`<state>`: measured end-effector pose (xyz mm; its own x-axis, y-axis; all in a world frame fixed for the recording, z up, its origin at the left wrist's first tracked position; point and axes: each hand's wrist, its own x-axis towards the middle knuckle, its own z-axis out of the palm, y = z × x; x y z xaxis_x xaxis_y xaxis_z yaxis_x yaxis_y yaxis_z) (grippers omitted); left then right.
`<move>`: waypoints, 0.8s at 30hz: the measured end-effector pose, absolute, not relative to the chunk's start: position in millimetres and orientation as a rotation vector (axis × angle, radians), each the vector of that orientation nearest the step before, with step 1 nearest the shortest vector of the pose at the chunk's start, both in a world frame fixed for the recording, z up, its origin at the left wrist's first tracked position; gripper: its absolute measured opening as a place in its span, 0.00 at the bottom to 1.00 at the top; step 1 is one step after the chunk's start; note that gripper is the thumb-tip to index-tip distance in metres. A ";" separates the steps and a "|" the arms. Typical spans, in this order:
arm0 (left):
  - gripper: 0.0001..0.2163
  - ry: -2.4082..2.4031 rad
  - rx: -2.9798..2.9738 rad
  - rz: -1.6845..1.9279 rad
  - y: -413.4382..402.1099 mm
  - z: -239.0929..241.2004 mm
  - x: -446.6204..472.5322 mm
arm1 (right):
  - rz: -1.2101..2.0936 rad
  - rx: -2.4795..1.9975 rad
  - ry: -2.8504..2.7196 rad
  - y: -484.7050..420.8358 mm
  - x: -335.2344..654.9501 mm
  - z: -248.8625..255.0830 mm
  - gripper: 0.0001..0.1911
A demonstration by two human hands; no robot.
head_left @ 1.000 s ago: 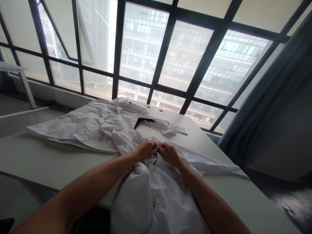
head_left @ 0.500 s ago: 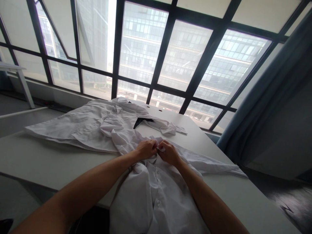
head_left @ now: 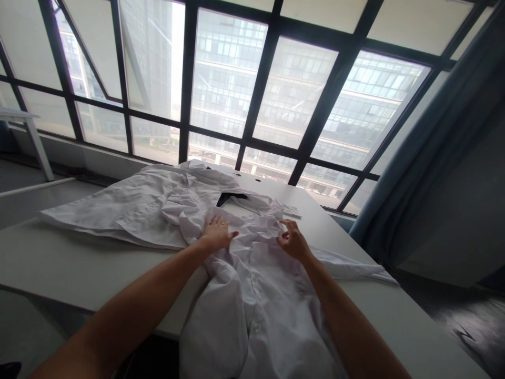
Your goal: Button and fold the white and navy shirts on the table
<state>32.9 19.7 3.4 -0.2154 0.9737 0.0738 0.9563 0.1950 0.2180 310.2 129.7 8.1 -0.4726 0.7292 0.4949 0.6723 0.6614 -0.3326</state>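
- Far left: the white table [head_left: 84,266] runs under everything, with a wide sheet of wrinkled white cloth [head_left: 118,208] lying flat on it. Can't tell from here if that's part of the same garment or a separate piece.
- Next along, the left hand [head_left: 216,233] sits palm down on the shirt, fingers [head_left: 211,221] flat and slightly spread. No pinch that I can see.
- Middle: the white button-front shirt [head_left: 236,300] is bunched up on the table and seems to run over the near edge, with a placket button [head_left: 256,327] showing. Looks like thin cotton, so I'd guess it's light, soft and floppy. It'll slump and crease if you grab the middle, so the placket or a shoulder seam seems the better place to take hold.
- Just past the hands there's a dark triangular patch [head_left: 231,198]. Too small to tell what it is.
- Right hand [head_left: 294,241]: fingers [head_left: 284,235] curved and a bit apart, tips resting on a fold, apparently not pinching anything.
- Further right, a sleeve [head_left: 355,266] stretches along the table. Its end would make an easy second grip.
- Far right: a blue-grey curtain [head_left: 410,179] hangs by the window.
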 end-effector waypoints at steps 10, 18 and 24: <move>0.15 2.394 1.907 0.273 6.0 37.3 16.7 | 0.547 -1.876 -2.327 146.3 359.2 23.5 0.35; 0.15 2.243 2.194 1.120 -55.3 135.4 -58.1 | 0.918 -1.725 -2.522 121.2 377.5 64.9 0.08; 0.33 2.663 2.302 1.039 -96.7 193.7 -144.4 | 1.289 -1.412 -2.569 106.5 321.0 91.6 0.16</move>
<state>-144.4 -96.7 193.7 -0.1304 0.7054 0.6967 0.9908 0.1175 0.0665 321.0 106.5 91.6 -0.6096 0.6822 -0.4036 0.7315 0.2879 -0.6181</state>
